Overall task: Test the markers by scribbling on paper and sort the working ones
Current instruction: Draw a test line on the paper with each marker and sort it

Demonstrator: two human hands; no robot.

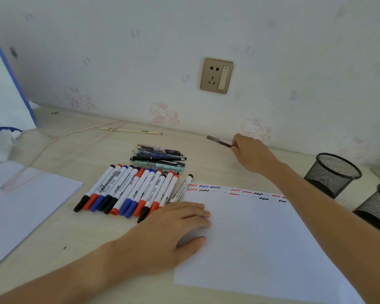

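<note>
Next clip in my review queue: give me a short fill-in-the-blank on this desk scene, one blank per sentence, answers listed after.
1. The left hand rests flat on the sheet of ____.
2. The right hand pinches a dark pen near the ____ at the back of the desk.
3. The squiggles run along the paper's ____ edge.
4. To the right stand ____ black mesh cups.

Missing words: paper; wall; far (top); two

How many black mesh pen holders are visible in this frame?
2. One mesh holder stands on the desk at right, beyond the right forearm; the second holder is nearer the camera, cut off by the frame's right edge. Others may lie out of view.
</note>
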